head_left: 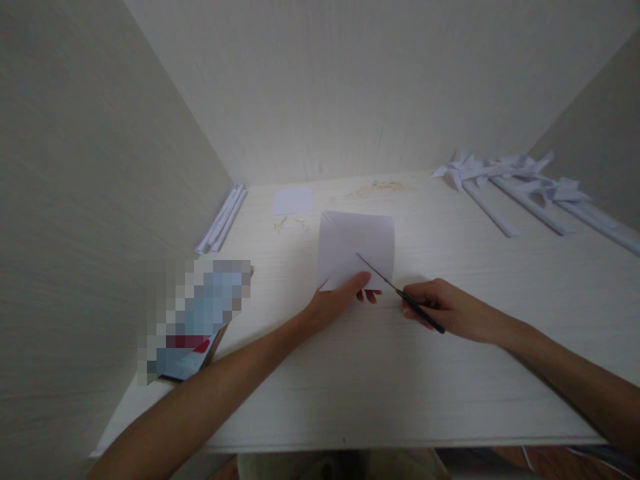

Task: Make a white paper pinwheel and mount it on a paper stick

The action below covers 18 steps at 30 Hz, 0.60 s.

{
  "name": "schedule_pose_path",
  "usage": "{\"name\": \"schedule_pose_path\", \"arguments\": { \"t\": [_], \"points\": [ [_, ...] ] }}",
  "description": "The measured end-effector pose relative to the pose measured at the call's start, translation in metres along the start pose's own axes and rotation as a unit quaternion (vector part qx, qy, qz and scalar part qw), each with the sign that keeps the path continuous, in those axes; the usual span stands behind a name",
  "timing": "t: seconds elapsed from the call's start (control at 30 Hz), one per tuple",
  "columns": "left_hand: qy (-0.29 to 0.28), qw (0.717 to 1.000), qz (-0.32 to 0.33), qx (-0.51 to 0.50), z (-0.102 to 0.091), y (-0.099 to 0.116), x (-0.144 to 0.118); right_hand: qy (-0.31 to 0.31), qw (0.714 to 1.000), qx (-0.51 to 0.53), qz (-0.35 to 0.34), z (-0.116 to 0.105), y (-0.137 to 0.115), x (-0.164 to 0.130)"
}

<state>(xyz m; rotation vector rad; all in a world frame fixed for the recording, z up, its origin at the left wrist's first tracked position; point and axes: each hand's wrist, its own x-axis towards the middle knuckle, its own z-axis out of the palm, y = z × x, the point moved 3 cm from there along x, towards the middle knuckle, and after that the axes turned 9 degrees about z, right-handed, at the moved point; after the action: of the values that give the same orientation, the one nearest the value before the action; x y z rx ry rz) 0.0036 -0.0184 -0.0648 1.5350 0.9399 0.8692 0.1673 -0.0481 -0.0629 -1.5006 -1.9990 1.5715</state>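
A squarish sheet of white paper (353, 237) is held up above the table, with short cuts running in from its upper-left and lower-left corners. My left hand (345, 293) grips its lower edge, thumb on the near face and fingers behind. In my right hand (435, 303) is a pair of scissors (417, 310) with dark handles. The blades point up and left and lie at the paper's lower right corner, tip near its middle. Whether the blades are parted I cannot tell.
Several white paper pinwheels (500, 173) on rolled paper sticks lie at the back right. Rolled paper tubes (223, 220) rest along the left wall. A smaller paper square (293, 201) lies at the back, rubber bands (290, 223) before it. A propped phone (200, 327), partly blurred, stands left.
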Motion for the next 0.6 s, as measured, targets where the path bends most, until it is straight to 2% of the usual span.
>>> {"name": "schedule_pose_path", "arguments": {
  "t": [0.13, 0.23, 0.37, 0.5, 0.6],
  "points": [
    [0.006, 1.000, 0.004, 0.015, -0.001, 0.001, -0.001, 0.002, 1.000, -0.005, 0.001, 0.001, 0.001, 0.000],
    [0.031, 0.999, 0.030, 0.015, -0.003, -0.001, -0.001, 0.006, 1.000, -0.006, 0.003, 0.002, 0.002, 0.000],
    [0.133, 0.989, 0.064, -0.024, -0.011, -0.007, 0.002, 0.008, 1.000, 0.001, 0.006, 0.003, 0.002, 0.000],
    [0.241, 0.966, 0.069, -0.061, -0.018, -0.006, 0.004, 0.009, 1.000, 0.006, 0.004, 0.002, 0.000, -0.001],
    [0.275, 0.959, 0.057, -0.049, -0.022, -0.005, 0.004, 0.014, 1.000, 0.000, 0.001, 0.001, 0.000, 0.000]
  ]
}}
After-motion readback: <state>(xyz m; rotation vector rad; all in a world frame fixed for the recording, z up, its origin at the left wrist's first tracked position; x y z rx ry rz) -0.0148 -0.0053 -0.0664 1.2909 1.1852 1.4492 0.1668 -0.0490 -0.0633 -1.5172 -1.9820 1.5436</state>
